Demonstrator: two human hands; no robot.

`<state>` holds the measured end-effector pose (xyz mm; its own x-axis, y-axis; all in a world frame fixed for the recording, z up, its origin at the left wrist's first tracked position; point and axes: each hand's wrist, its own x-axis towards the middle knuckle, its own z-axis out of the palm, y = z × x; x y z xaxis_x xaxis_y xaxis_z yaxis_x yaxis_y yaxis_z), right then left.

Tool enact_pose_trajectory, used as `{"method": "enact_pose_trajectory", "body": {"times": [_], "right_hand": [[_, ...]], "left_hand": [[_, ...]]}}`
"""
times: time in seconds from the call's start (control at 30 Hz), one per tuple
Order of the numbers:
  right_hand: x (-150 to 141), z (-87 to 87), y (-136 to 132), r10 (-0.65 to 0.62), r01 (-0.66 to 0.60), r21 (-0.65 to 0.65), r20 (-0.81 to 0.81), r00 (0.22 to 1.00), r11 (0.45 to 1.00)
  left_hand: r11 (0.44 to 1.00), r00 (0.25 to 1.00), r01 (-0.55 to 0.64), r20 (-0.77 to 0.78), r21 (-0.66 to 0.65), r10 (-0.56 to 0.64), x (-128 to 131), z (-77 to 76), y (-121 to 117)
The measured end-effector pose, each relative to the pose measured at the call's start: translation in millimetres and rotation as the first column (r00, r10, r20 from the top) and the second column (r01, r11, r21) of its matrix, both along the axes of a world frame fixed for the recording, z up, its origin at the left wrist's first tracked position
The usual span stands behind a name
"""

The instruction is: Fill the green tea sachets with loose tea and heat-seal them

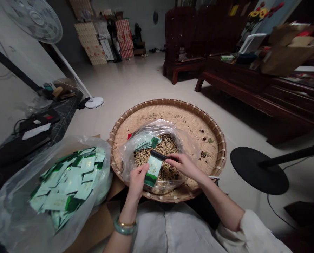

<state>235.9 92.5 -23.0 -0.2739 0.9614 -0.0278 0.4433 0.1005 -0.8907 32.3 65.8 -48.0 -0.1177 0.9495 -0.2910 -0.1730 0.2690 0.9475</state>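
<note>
Your left hand (138, 180) is clenched on a packet (155, 169), pale green with a dark green foot. It pinches the lower end, which leaves most of the face and the top edge bare; that low grip seems to give the other hand room to work at the top. Your right hand (182, 165) is closed as well, pinching a slim black rod (159, 155), though what kind of tool it is can't be told from this view.

The packet sits between your hands, above the middle of an open clear bag (128, 154) of dried flakes (159, 149). Its long axis stands nearly upright in view, with the top leaning toward your right hand and the foot toward your left. The rod lies almost crosswise at the packet's top end, pointing away from your right hand; whether they touch is hard to tell. Holding the packet over the bag probably lets loose bits drop back in.

Just beyond your left hand, a small stack of matching packets (145, 141) lies inside the bag. The bag rests in a round bamboo tray (220, 151), with stray bits (203, 154) on the weave off your right hand. Left of your left hand, a bigger clear bag (14, 218) holds a heap of more packets (67, 182).
</note>
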Motion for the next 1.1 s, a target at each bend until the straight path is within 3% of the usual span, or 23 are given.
{"method": "enact_pose_trajectory", "body": {"times": [0.77, 0.87, 1.0, 1.1], "right_hand": [[-0.6, -1.5, 0.0, 0.004, -0.004, -0.016, 0.029, 1.0, 1.0], [0.2, -5.4, 1.0, 0.016, -0.022, -0.124, -0.052, 0.999, 0.992], [2.9, -6.5, 0.6, 0.053, -0.121, -0.348, -0.197, 0.979, 0.93], [5.1, -4.3, -0.5, 0.045, -0.141, -0.392, -0.243, 0.969, 0.909]], "left_hand": [[0.999, 0.996, 0.015, -0.092, 0.034, -0.012, -0.2, -1.6, 2.2], [0.999, 0.996, 0.018, -0.086, 0.033, -0.015, -1.9, -3.6, 2.0], [0.999, 0.998, 0.015, -0.06, 0.039, -0.013, -3.1, -3.4, 0.7], [0.999, 0.998, 0.02, -0.059, 0.048, -0.017, -2.8, -2.7, -0.1]]}}
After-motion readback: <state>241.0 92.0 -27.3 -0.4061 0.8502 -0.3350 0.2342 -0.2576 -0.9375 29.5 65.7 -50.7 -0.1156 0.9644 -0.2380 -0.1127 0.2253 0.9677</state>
